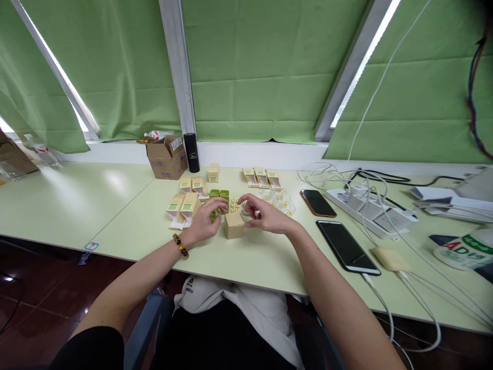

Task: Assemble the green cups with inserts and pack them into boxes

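Observation:
A small closed kraft cardboard box (234,226) stands on the table in front of me. My left hand (206,218) is just left of it, fingers curved and apart, with nothing visible in them. On its other side, my right hand (265,213) hovers with thumb and fingers apart, the thumb close to the box's right side. Beyond the box sit green square cups (219,193), partly hidden by my left hand. Several small yellowish pieces (234,205) lie between my hands. Clear plastic cups (283,200) with yellow bits are behind my right hand.
Open small boxes (181,208) stand at left, and more (262,178) at the back. A larger carton (166,158) and a black cylinder (191,152) are by the wall. Two phones (347,246), a power strip (370,213) and tangled cables lie at right.

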`<state>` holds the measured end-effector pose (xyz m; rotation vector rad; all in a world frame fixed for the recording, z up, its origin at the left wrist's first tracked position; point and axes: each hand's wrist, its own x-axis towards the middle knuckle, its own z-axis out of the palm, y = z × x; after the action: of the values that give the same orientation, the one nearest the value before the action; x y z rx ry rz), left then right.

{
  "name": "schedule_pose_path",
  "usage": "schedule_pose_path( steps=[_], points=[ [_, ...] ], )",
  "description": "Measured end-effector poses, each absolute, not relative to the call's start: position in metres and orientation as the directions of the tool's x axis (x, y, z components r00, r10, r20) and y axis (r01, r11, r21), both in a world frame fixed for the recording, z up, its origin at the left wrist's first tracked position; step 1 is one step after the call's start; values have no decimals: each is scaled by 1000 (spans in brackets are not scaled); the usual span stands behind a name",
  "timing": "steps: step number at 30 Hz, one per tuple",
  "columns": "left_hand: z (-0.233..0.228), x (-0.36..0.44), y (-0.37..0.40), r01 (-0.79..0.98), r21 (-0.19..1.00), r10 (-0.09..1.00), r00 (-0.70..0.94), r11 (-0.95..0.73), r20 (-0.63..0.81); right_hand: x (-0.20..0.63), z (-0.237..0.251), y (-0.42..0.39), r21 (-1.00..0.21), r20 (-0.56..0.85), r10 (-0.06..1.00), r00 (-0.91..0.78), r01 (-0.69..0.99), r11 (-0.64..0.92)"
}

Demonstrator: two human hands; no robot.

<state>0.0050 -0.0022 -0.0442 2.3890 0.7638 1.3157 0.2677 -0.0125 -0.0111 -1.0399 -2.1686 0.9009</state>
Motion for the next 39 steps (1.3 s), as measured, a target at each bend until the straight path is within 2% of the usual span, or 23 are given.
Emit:
schedule_pose_path(
  steps=[3,11,17,24,27,33,39],
  points=[
    [-46,5,-1,288,505,581,443,-813,683,266,-12,-12,-746,154,816,-557,477,466],
    [-45,5,-2,274,496,567,430,-824,703,264,-18,-9,-654,316,865,-389,571,495],
    [-46,5,-2,251,498,556,446,-830,701,260,-16,-11,-651,214,854,-474,583,487],
    [-47,5,-3,254,507,566,430,-824,704,258,-17,-11,-518,284,902,-326,739,430],
    [-46,5,-4,309,462,556,461,-831,692,256,-16,-12,-416,294,917,-270,828,377],
    [-36,10,-11,485,335,589,636,-808,498,252,-12,-14,-209,308,932,-190,942,261],
    [-16,19,-20,582,193,612,723,-790,320,250,-12,-15,-159,341,927,-153,963,218]
  ],
)
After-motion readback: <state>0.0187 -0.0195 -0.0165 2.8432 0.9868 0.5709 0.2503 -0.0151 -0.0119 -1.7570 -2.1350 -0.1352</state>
